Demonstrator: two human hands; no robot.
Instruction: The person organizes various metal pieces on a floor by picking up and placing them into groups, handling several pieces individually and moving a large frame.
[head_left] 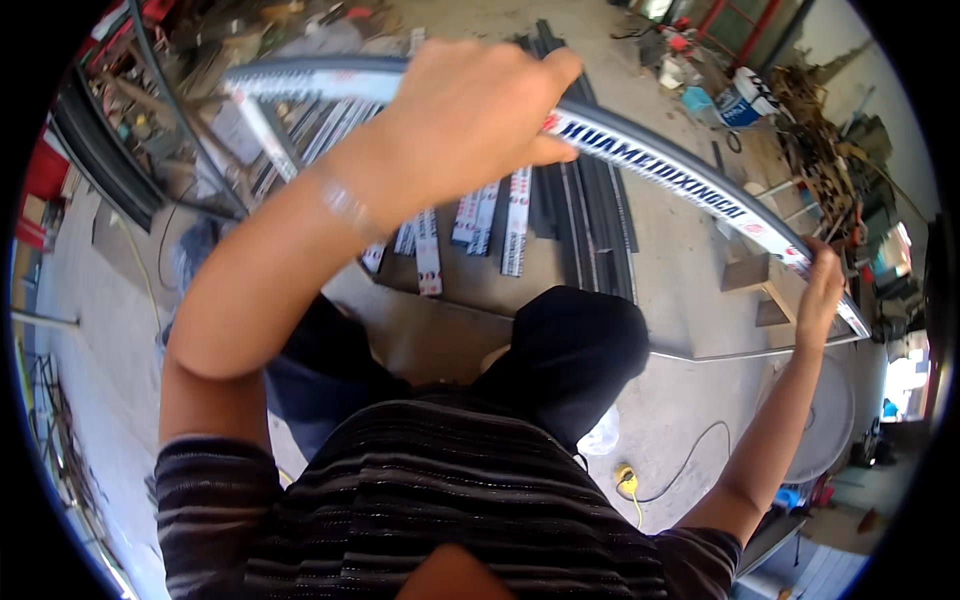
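Across the head view, out in front of me: one large profile frame [700, 160], raised above the floor [690, 300]. My left hand [480, 115]: closed over its top bar. My right hand [822, 290]: gripping near the bar's right end. Step, as I judge: supporting and orienting the frame; next move calls for both hands shifting together. Finish: dark grey edge, white printed film [640, 158], slim section.

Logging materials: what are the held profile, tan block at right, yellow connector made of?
Held profile: probably metal, matte dark grey, by its slim crisp edge; printed white face likely film.
Tan block: likely bare, matte wood, by its colour.
Yellow connector: likely plastic, by its bright colour; finish unclear.
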